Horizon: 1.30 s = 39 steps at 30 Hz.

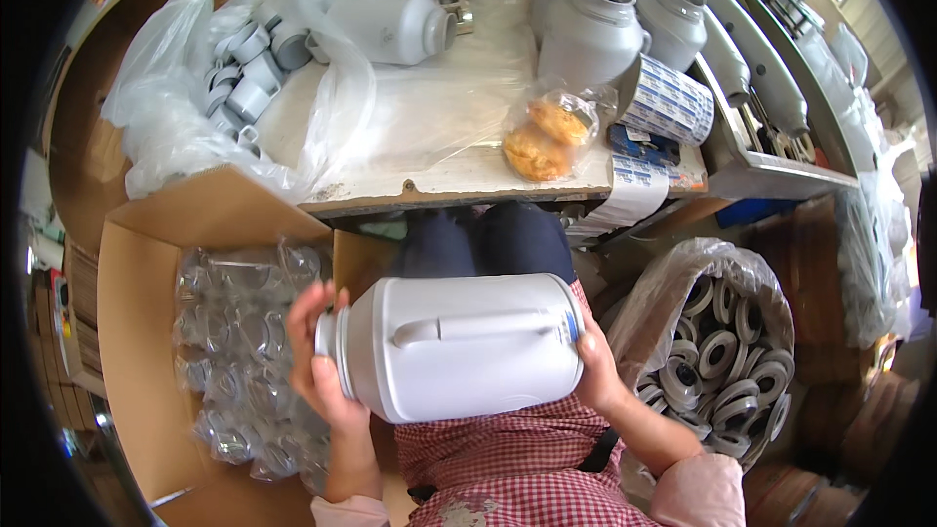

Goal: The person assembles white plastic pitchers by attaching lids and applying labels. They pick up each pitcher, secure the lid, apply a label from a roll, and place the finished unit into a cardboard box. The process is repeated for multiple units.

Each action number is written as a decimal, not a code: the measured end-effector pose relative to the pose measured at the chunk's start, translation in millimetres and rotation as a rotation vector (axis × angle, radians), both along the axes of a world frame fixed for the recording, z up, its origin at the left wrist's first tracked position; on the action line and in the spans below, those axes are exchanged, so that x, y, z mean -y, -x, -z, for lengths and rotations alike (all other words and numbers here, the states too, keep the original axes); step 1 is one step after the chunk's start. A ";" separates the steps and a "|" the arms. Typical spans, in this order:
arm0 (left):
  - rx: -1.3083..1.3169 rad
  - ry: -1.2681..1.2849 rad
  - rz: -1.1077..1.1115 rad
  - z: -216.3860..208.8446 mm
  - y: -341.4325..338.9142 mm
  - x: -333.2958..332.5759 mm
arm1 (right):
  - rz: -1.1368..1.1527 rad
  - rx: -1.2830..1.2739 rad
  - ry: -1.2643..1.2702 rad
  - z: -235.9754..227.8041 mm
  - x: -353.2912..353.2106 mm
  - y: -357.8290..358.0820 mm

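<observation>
A light grey plastic jug (468,371) lies sideways above my lap, its long side handle (468,327) facing up. My left hand (322,361) grips the jug's ringed neck on the left, fingers spread around the rim. At the base end on the right, my right hand (597,361) holds the jug, its fingers partly hidden behind it. A small blue-and-white sticker (566,327) sits beside the handle, close to the base.
On the left stands a cardboard box (137,351) of clear-wrapped pieces. A lined bag of grey rings (717,356) is at right. On the table are similar jugs (590,34), bagged grey cups (249,78), bagged bread (542,146) and a label roll (669,102).
</observation>
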<state>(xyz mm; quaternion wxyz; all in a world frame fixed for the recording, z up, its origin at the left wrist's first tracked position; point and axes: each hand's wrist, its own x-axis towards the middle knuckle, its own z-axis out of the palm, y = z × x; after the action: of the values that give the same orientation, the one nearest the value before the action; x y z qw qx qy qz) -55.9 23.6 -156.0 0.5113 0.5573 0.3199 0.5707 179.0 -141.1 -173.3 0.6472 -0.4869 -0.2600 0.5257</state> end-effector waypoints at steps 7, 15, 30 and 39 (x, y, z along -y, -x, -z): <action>0.028 0.156 0.475 -14.6 -9.0 -29.1 | -0.239 0.593 0.268 -57.2 16.6 -35.7; -0.695 -0.250 0.393 -24.8 -118.5 -152.6 | -0.426 1.094 -0.226 -40.7 -73.4 -37.0; -2.662 0.080 -0.363 7.5 -62.8 -417.5 | -0.451 0.957 -0.307 -20.6 -112.3 -32.5; -1.405 -0.805 -0.411 -87.9 -116.0 -251.1 | 0.113 0.373 -0.151 -28.9 -91.2 -58.4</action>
<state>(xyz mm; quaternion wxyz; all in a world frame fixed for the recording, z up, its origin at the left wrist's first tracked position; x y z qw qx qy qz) 60.1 274.6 -68.0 -0.1596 0.8541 0.4314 0.2429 237.4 -49.9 -144.3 0.6510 -0.5397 -0.3864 0.3682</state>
